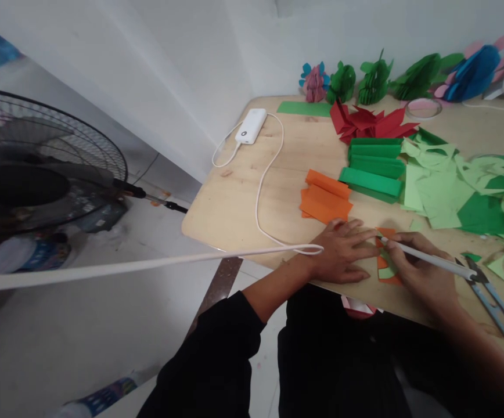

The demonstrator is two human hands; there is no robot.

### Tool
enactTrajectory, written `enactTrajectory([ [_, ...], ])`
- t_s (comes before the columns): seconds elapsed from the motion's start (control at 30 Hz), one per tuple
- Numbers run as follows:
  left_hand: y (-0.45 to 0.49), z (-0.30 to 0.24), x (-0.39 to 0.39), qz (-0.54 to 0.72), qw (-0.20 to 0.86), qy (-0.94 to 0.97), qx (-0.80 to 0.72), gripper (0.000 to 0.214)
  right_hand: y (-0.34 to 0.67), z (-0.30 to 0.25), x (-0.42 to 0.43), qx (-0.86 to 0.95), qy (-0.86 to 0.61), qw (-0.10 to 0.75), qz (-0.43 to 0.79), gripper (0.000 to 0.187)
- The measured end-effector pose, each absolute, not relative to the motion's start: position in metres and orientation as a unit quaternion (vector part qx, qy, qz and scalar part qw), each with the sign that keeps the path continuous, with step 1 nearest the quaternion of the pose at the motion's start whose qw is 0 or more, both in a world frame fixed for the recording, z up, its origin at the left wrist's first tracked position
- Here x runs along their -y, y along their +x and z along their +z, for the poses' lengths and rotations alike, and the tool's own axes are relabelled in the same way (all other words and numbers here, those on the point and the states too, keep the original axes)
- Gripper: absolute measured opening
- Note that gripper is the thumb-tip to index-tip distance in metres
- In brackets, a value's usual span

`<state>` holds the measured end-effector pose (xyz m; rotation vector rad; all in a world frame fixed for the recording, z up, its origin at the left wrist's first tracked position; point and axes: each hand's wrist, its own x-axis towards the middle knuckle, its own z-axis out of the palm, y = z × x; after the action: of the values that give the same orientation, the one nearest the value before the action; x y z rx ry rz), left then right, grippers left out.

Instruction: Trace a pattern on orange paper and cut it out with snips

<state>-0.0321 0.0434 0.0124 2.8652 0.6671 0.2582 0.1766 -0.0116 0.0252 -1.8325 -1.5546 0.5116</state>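
Observation:
My left hand (343, 249) lies flat with fingers spread on the wooden table (243, 197), pressing down an orange paper piece (385, 273) with a light green shape on it. My right hand (417, 261) grips a white pencil (430, 258) whose tip touches that orange paper near my left fingertips. A stack of folded orange paper (324, 197) lies just beyond my left hand.
Folded green strips (374, 168), red folded paper (365, 122) and light green scraps (443, 186) cover the table's right. Blue-handled snips (496, 305) lie right of my right hand. A white power bank (251, 126) with cable sits far left. Paper flowers (374, 81) line the wall. A floor fan (38, 174) stands left.

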Motion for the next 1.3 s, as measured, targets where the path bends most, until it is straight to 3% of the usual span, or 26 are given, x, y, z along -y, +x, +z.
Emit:
enactTrajectory([
  [1.3,-0.031,0.006,-0.044,0.106,0.090,0.965,-0.224,0.053,0.179,0.028,0.034,0.618,-0.707,0.319,0.128,0.032],
])
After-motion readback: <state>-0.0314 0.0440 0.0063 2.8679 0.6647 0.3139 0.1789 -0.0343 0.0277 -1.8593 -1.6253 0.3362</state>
